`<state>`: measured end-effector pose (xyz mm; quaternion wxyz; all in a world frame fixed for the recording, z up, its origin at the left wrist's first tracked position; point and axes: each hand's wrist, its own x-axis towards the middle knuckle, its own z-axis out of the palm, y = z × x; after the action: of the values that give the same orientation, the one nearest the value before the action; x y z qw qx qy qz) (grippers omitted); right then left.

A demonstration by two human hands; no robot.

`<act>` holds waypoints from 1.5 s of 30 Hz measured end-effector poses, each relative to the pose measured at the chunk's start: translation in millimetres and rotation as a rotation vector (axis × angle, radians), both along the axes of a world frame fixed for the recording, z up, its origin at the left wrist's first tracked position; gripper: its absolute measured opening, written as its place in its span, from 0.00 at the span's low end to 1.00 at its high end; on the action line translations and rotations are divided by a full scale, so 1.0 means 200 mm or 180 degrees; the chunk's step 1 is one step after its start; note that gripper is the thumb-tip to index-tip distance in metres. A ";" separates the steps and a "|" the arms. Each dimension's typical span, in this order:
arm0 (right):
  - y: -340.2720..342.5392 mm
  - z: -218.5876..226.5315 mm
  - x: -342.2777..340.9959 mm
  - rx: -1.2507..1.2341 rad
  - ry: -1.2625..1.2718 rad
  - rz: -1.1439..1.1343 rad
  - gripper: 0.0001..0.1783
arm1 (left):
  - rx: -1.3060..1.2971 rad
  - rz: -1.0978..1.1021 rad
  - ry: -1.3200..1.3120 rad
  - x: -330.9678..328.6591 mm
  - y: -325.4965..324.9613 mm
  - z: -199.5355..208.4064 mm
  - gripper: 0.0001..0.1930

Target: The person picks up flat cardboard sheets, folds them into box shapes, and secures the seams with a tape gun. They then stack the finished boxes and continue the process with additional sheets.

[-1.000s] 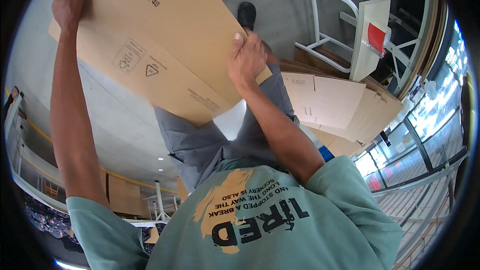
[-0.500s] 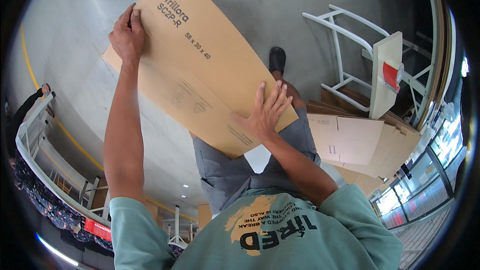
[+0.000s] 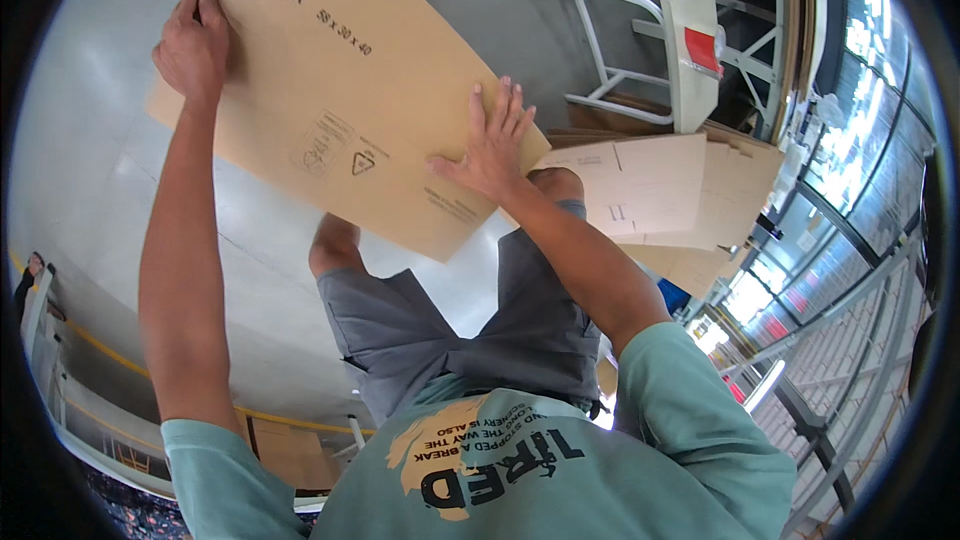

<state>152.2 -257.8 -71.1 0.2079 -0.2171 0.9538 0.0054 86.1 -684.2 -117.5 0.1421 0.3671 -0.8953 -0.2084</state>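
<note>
A large flat-folded brown cardboard box (image 3: 335,105) with dark print slants across the space in front of my legs. My left hand (image 3: 193,45) grips its left edge, fingers curled round behind and the thumb near the top of the panel. At the opposite end, my right hand (image 3: 490,145) lies on the printed face beside the right edge, its fingers stretched and spread. A second layer of the cardboard shows at the far left, below my left hand. The underside of the box is hidden.
Right of the box stands a white metal-framed piece (image 3: 690,50) with a pale board and a red label. Flattened cartons (image 3: 650,185) are stacked below it. Metal rails and windows line the right side. More cartons (image 3: 290,450) sit at lower left, behind a yellow floor line.
My view has turned, so the surroundings sit further left. The box and both hands are farther from my body, and both my knees now show below the box's near edge.
</note>
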 end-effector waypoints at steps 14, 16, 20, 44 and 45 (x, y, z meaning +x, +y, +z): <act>-0.02 -0.03 0.00 0.0087 -0.0097 -0.0102 0.80 | 0.0110 0.0022 -0.0146 0.01 0.00 -0.02 0.19; -0.03 -0.01 -0.01 -0.0162 -0.0067 -0.0072 0.79 | 0.0033 -0.0018 -0.0212 0.01 -0.01 -0.03 0.18; 0.13 0.06 -0.02 -0.0247 -0.0284 0.0108 0.68 | 0.0152 0.0122 -0.0063 0.02 -0.01 -0.03 0.16; 1.28 0.05 -0.47 -0.1176 -0.0035 -0.4403 0.33 | 0.0824 -0.0006 -0.0076 0.06 -0.07 -0.05 0.24; 1.40 0.06 -0.61 -0.0511 0.0396 -0.4102 0.29 | 0.0821 -0.0021 -0.0024 0.07 -0.07 -0.06 0.24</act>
<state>29.8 23.2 -59.0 0.0970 0.3841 0.9006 -0.1789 99.5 -698.8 -128.7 0.0896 0.3801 -0.8628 -0.3210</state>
